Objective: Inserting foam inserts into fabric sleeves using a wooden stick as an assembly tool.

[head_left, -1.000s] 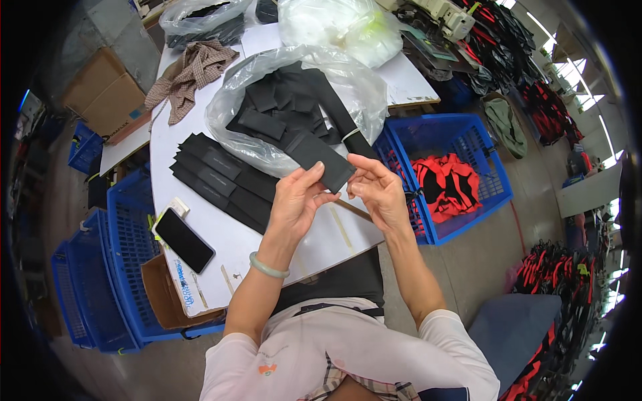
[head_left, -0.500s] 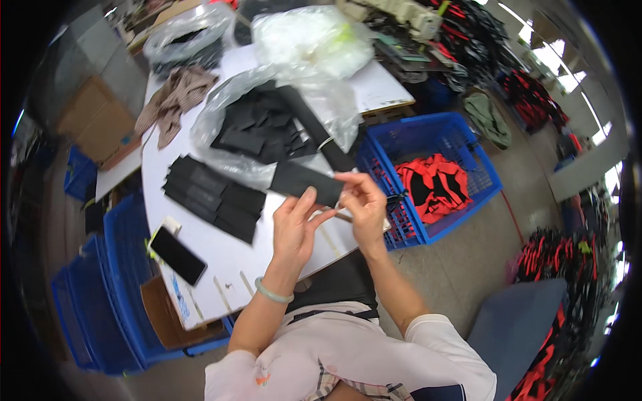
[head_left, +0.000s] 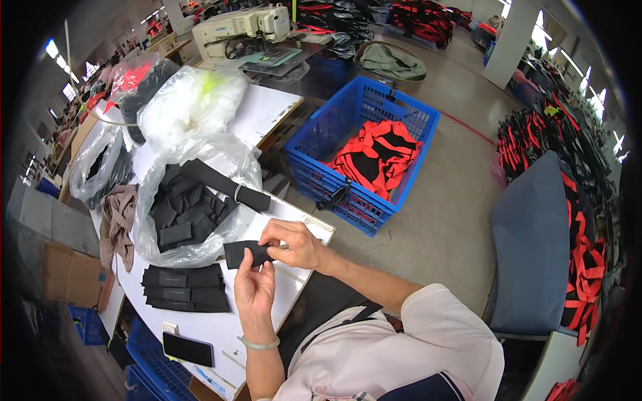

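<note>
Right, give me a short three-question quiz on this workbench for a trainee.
1. True or false: both hands hold the black fabric piece.
2. What lies in the blue crate? A) red and black garments B) cardboard boxes C) phones
3. Fill in: the flat stack of black pieces lies on the white ____.

Key:
1. True: the left hand pinches it from below, and the right hand has its grip on the right end.
2. A, the red and black garments.
3. Table.
</note>
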### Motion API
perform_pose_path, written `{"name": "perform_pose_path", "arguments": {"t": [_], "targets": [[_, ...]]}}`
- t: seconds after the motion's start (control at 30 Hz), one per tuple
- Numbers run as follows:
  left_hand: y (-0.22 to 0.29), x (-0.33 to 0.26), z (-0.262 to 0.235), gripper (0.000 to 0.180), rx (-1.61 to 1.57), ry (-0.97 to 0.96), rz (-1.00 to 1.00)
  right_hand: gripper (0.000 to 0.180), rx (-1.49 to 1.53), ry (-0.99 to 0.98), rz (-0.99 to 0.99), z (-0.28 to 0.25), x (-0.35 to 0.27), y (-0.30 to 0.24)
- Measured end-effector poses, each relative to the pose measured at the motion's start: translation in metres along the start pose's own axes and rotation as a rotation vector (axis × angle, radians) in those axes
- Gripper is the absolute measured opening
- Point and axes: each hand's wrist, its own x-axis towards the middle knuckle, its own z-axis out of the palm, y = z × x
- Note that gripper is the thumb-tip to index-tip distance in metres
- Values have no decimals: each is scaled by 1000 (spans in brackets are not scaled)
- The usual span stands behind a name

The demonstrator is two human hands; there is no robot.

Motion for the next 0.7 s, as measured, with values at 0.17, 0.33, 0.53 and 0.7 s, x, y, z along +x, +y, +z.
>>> {"name": "perform_pose_path", "arguments": {"t": [0.17, 0.33, 0.53, 0.7], "targets": [[-10, -1, 14, 17, 86, 67, 151, 13, -37, 180, 170, -1, -7, 3], [-18, -14, 26, 38, 974, 87, 882, 13, -364, 173, -42, -13, 8, -5], [-21, -8, 23, 48, 1132, -65, 860, 17, -435, 19, -90, -2, 13, -22], [-18, -2, 18, 7, 1572, 175, 1417, 14, -465, -41, -114, 3, 13, -28]]}}
